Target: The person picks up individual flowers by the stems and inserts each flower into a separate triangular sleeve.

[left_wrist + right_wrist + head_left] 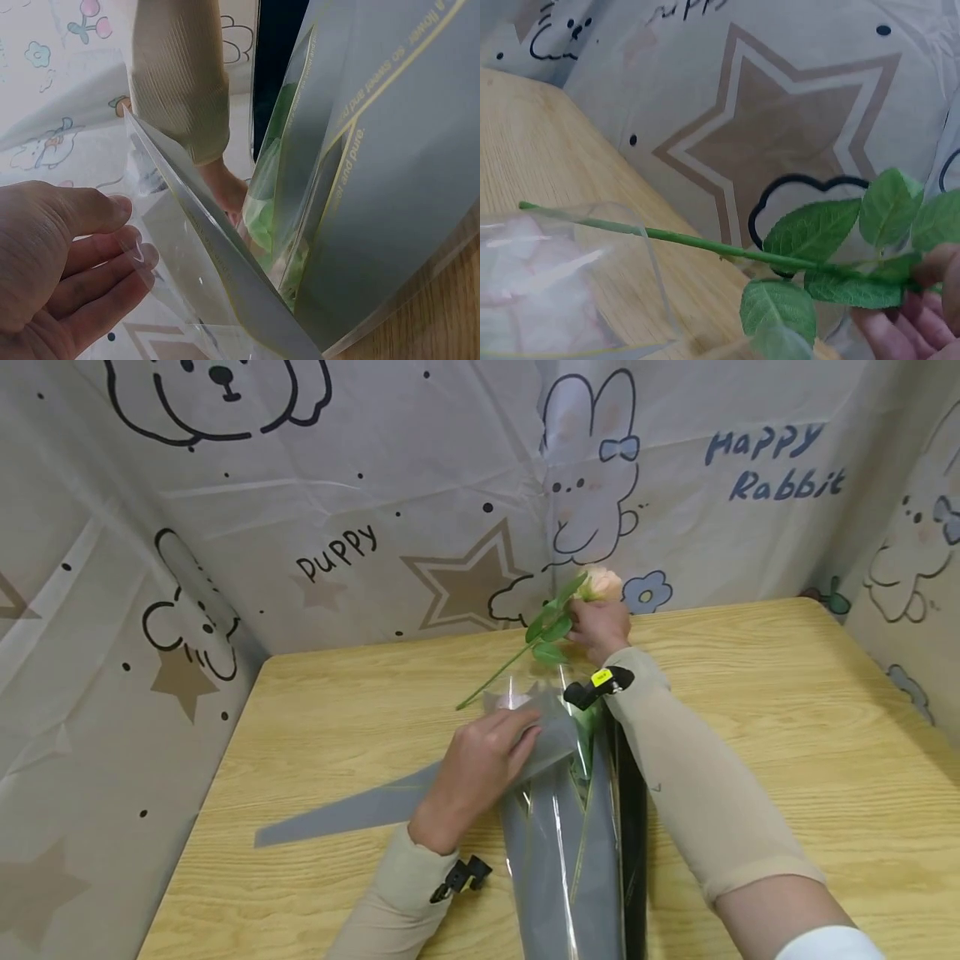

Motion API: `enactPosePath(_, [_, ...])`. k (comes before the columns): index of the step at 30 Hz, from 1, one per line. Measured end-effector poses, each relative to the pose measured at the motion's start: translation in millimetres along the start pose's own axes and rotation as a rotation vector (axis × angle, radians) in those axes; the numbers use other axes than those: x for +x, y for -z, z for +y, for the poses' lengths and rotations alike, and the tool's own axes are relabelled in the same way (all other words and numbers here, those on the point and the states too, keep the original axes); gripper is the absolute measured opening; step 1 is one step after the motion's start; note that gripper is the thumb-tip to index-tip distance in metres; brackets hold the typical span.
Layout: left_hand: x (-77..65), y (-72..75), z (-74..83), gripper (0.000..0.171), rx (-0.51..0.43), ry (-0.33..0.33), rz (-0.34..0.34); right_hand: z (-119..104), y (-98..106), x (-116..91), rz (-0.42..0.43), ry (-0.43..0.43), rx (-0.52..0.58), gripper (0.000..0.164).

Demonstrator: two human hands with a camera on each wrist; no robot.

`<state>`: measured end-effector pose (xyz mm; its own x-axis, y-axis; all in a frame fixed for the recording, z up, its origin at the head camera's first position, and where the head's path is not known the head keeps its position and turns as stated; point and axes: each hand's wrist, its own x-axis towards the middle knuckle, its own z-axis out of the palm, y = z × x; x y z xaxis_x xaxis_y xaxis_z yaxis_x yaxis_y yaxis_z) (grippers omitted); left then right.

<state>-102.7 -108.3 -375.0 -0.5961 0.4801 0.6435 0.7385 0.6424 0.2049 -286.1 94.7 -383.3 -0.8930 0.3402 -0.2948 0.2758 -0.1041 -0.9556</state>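
My right hand (602,627) pinches a peach rose (603,583) just below its bloom, above the far part of the table. Its green stem (705,244) slants down to the left, with several leaves near the fingers. My left hand (476,768) pinches the clear edge of a grey flower sleeve (555,735) between thumb and fingers. The sleeve's narrow end trails left over the table. In the left wrist view its mouth stands spread, close to other wrapped flowers. The rose's stem end is outside the sleeve.
Grey-and-clear wrapped flowers (555,868) lie at the front middle, with green showing inside. A dark wrap (636,843) lies along their right side. The wooden table (787,710) meets a printed cloth backdrop (420,460) at the back and sides.
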Motion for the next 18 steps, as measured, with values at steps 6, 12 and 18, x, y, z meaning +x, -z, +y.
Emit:
enactPosePath(6, [1.0,-0.1,0.9,0.013,-0.004,-0.007,-0.001,-9,0,-8,-0.088,0.067,0.154,0.038])
enactPosePath(12, [2.0,-1.7,0.8,0.013,-0.011,-0.005,0.000,-20,9,-15,-0.088,0.091,0.211,0.035])
enactPosePath(18, [1.0,-2.2,0.6,0.013,-0.008,0.001,0.002,-27,20,-23,-0.087,0.146,0.321,0.006])
